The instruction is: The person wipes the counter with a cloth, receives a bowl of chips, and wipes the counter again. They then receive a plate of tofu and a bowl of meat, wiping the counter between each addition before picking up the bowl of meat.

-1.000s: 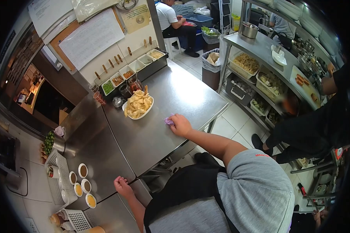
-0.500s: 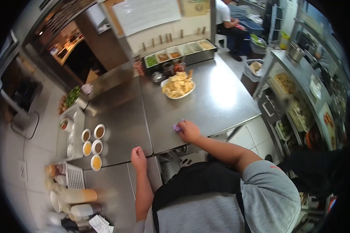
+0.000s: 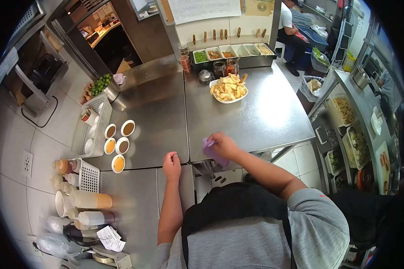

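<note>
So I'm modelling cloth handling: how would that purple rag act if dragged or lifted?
The purple rag looks bunched and folded under the right hand, so it is probably floppy and light. On the smooth steel counter it would likely slide easily, and droop if lifted.

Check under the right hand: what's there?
A purple cloth lies bunched under the right hand, pressed on the steel counter near its front edge. Part of the cloth shows beside the fingers; whatever lies beneath the palm is covered.
</note>
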Action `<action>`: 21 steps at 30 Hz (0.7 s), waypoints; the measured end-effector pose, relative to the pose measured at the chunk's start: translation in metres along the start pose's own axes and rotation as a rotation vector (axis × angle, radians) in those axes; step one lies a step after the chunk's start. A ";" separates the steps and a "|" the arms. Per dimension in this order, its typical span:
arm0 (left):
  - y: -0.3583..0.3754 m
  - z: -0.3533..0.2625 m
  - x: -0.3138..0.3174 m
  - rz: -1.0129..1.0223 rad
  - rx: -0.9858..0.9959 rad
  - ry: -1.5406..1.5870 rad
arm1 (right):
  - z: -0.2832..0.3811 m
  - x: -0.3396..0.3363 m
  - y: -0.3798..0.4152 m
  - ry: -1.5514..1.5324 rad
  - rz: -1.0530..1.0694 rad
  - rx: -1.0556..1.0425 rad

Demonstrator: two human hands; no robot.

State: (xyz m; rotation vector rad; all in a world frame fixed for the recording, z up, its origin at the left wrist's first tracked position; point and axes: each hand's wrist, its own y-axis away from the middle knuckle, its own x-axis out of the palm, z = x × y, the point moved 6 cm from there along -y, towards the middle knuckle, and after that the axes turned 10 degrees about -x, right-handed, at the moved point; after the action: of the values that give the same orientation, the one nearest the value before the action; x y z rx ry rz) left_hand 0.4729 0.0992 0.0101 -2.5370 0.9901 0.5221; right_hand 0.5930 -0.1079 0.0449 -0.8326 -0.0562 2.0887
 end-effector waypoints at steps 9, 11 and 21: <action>0.001 -0.005 -0.001 -0.024 0.001 -0.107 | -0.035 -0.074 0.007 0.475 -0.380 -0.077; 0.002 -0.004 0.004 0.000 0.001 -0.100 | -0.037 -0.049 0.018 0.704 -0.173 -0.084; 0.003 -0.010 -0.004 -0.018 0.022 -0.105 | -0.022 -0.041 0.012 0.679 -0.146 -0.234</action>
State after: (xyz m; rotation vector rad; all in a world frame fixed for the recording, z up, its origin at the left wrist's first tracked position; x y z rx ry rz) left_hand 0.4701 0.0941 0.0200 -2.4692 0.9299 0.6286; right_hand 0.6134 -0.1511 0.0461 -1.5891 0.0060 1.5900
